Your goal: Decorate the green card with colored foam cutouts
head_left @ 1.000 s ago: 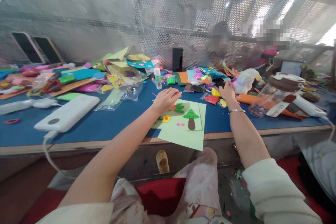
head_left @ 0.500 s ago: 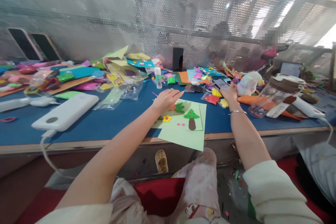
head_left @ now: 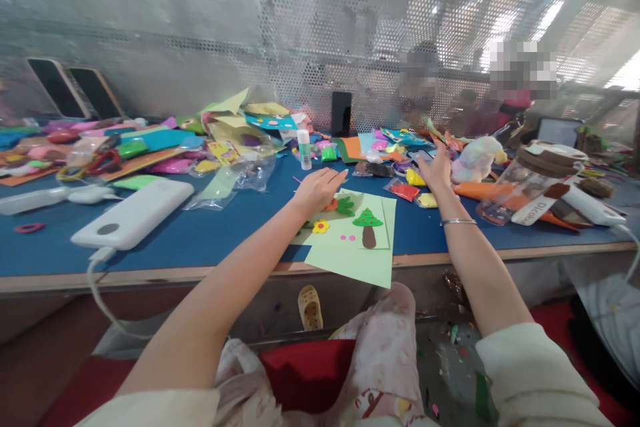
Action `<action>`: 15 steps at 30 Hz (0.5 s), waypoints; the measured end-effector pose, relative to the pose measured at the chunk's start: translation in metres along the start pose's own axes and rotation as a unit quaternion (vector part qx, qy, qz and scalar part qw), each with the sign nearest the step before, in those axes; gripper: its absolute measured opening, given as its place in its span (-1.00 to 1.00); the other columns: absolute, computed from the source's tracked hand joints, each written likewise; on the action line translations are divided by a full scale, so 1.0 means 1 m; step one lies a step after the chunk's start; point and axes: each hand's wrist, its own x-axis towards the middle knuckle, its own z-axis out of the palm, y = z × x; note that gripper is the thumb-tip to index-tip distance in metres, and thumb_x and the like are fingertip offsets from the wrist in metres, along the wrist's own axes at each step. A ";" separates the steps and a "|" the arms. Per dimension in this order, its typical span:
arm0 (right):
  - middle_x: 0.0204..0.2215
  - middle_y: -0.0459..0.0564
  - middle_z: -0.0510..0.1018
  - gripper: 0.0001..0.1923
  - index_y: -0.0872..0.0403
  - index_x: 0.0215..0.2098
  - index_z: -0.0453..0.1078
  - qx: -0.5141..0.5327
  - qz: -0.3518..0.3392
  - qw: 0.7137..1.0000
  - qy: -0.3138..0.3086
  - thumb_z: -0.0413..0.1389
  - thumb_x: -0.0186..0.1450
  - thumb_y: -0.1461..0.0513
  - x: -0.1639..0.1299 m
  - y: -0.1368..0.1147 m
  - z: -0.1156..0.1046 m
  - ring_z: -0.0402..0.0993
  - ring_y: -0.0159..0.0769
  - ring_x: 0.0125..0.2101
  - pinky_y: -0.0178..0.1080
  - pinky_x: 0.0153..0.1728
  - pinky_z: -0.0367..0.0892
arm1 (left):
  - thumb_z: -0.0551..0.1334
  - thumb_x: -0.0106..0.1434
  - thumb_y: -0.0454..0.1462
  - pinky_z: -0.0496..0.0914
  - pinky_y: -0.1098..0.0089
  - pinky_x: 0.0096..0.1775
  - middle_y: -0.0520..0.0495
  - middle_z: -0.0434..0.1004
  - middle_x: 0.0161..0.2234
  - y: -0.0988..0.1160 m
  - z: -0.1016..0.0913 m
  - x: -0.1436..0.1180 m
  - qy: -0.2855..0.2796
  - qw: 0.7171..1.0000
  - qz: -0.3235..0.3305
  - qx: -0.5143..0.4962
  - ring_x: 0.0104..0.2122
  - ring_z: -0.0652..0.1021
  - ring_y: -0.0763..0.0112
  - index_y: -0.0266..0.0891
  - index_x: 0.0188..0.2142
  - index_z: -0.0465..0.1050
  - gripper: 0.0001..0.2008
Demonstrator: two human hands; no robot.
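My left hand (head_left: 320, 191) lies over the upper left part of a light green paper sheet (head_left: 350, 265), its fingers stretched out and close together. Partly under it are an orange shape and a green leafy clay piece (head_left: 345, 206). A yellow clay flower (head_left: 321, 227), two small pink dots and a clay tree (head_left: 369, 219) with a brown trunk show on the smaller top sheet. My right hand (head_left: 436, 168) is raised with spread fingers at a phone (head_left: 421, 159), which it partly hides; contact is unclear. Yellow and red clay packets (head_left: 403, 191) lie just left of it.
A glue stick (head_left: 304, 149) stands upright behind the paper. On the left lies a white power bank (head_left: 134, 213) with a cable. A clear bottle (head_left: 525, 180) and a fluffy toy (head_left: 477, 159) are on the right. Craft packets line the back; another phone (head_left: 341, 115) leans there.
My right hand has lifted its fingers from the phone screen and spread them. My left hand stays over the paper. The whole view has shifted slightly.
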 end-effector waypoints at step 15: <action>-0.30 0.01 0.60 -0.54 0.15 -0.23 0.54 0.372 -0.105 0.821 -0.420 0.13 0.16 -0.05 -0.043 -0.176 0.029 0.50 -0.21 -0.26 -0.17 -0.18 0.36 | 0.12 0.28 -0.14 0.33 0.36 -0.29 -0.08 0.51 -0.37 -0.010 -0.013 0.004 0.111 0.991 -0.077 -0.017 -0.36 0.48 0.37 -0.24 -0.23 0.47 -0.75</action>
